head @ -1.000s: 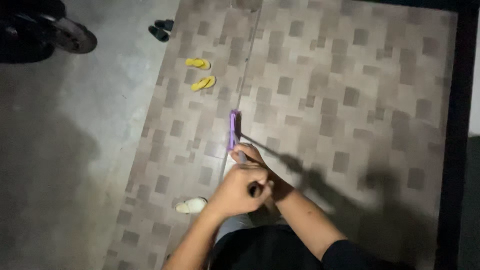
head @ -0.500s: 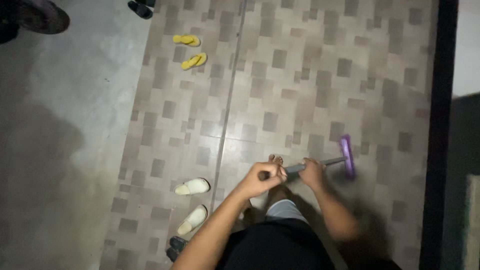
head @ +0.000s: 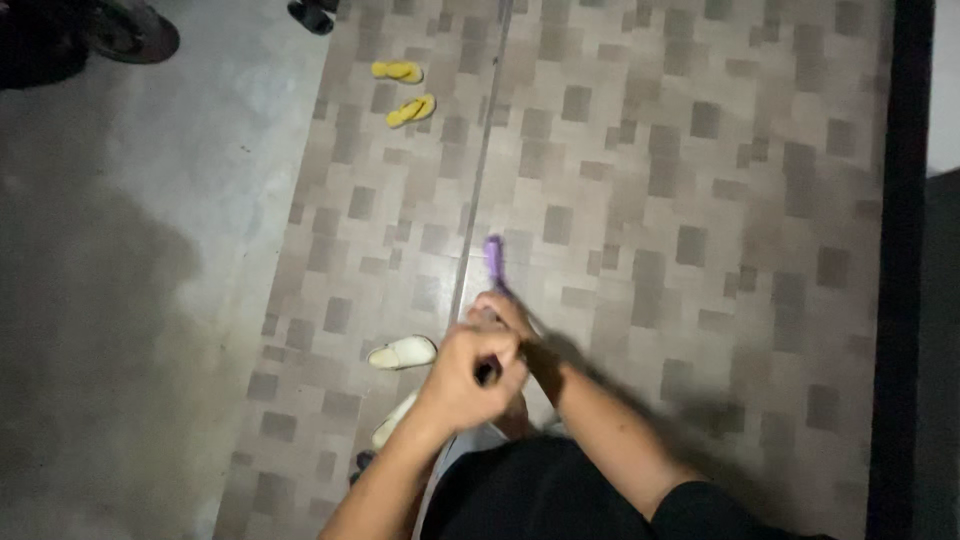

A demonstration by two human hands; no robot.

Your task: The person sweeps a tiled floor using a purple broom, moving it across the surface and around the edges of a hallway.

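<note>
The purple-headed floor mop [head: 494,258] swings back from the right to straight ahead, left hand [head: 470,378] and right hand [head: 508,312] both clenched tight around its handle, mid-stroke on the patterned tile floor [head: 650,180].

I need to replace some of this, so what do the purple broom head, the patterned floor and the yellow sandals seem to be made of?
The purple broom head looks like moulded plastic, going by its even bright colour. It is blurred, so bristles cannot be told. The patterned floor looks like glazed tile or printed vinyl: repeating brown squares, a faint sheen, one straight seam. The yellow sandals look like foam or rubber, being thin, flat and matt.
</note>
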